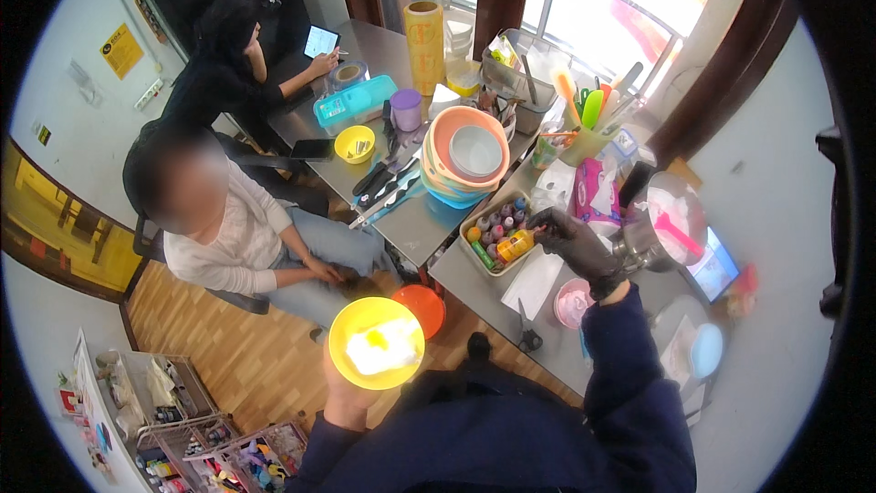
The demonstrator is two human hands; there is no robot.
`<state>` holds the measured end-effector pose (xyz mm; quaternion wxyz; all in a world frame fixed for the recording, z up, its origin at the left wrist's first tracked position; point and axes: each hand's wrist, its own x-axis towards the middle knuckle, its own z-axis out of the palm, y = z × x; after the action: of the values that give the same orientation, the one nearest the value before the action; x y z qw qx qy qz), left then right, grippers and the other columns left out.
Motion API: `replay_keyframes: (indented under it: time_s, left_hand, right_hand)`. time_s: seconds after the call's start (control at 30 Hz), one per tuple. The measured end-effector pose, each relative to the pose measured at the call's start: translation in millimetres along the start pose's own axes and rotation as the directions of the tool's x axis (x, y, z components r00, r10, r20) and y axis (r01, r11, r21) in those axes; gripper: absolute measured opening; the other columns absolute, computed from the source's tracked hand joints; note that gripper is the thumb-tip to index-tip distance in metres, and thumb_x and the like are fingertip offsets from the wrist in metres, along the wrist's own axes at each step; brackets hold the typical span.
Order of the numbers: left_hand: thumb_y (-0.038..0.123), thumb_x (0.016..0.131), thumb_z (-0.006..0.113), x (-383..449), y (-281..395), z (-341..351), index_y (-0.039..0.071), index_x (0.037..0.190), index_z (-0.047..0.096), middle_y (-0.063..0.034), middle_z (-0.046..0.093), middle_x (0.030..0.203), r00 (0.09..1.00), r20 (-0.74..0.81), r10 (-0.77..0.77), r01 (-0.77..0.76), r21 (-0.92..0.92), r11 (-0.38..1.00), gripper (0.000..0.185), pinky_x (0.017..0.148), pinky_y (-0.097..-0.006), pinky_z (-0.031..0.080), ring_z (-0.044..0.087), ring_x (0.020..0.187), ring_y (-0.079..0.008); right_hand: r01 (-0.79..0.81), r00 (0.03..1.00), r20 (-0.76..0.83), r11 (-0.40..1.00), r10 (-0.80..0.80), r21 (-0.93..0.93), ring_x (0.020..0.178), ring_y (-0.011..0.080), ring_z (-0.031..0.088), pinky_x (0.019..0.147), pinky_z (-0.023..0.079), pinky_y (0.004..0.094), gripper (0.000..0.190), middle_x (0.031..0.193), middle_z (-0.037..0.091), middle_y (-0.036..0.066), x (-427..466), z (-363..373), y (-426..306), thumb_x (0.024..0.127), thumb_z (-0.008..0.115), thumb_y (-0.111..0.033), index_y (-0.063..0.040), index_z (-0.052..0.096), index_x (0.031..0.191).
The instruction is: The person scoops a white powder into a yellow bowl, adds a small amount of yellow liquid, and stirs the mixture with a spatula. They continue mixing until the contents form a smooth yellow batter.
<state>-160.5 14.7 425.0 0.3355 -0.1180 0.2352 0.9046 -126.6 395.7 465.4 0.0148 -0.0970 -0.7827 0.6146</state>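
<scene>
My left hand point(344, 390) holds a yellow bowl point(376, 381) from below and behind; in it lies a white creamy mass with a yellow spot on top. My right hand point(578, 246), in a black glove, has its fingertips at the top of a small yellow bottle point(514, 246). That bottle lies tilted over a shallow tray point(504, 272) of small colouring bottles. Just below the glove stands a pink bowl point(573, 303) of pink cream. Beside the wrist is a metal mixing bowl point(633, 222) with a pink spatula point(677, 234) in pale pink cream.
Black-handled scissors point(529, 337) and white paper point(535, 282) lie on the metal table. Stacked plastic bowls point(465, 150) and knives point(383, 185) are on the adjoining table. A seated person point(226, 219) is at the left, another point(219, 75) behind. An orange bucket point(423, 311) stands below.
</scene>
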Motion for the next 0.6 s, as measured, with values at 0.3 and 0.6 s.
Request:
replay_keyframes:
  time_s: [0.3, 0.6]
  left_hand:
    - [0.046, 0.098, 0.032, 3, -1, 23, 0.004, 0.131, 0.052, -0.0157, 0.057, 0.132, 0.988, 0.142, -0.067, 0.067, 0.008, 0.998, 0.057, 0.103, -0.048, 0.045, 0.057, 0.119, -0.0328]
    - [0.048, 0.097, 0.028, 7, 2, 60, 0.004, 0.135, 0.047, -0.0171, 0.054, 0.135, 0.968, 0.202, -0.148, 0.136, 0.075, 0.988, 0.061, 0.105, -0.0489, 0.042, 0.054, 0.122, -0.0347]
  right_hand:
    - [0.076, 0.997, -0.001, 0.982, -0.077, 0.174, 0.099, 0.0114, 0.057, 0.088, 0.046, 0.027, 0.022, 0.105, 0.061, 0.003, -37, 11, -73, 0.093, 0.064, -0.019, -0.004, 0.059, 0.108]
    - [-0.165, 0.956, 0.291, 0.761, -0.033, 0.627, 0.088, 0.0257, 0.065, 0.067, 0.057, 0.039, 0.048, 0.112, 0.06, 0.013, -51, 57, -118, 0.099, 0.046, -0.048, -0.004, 0.045, 0.119]
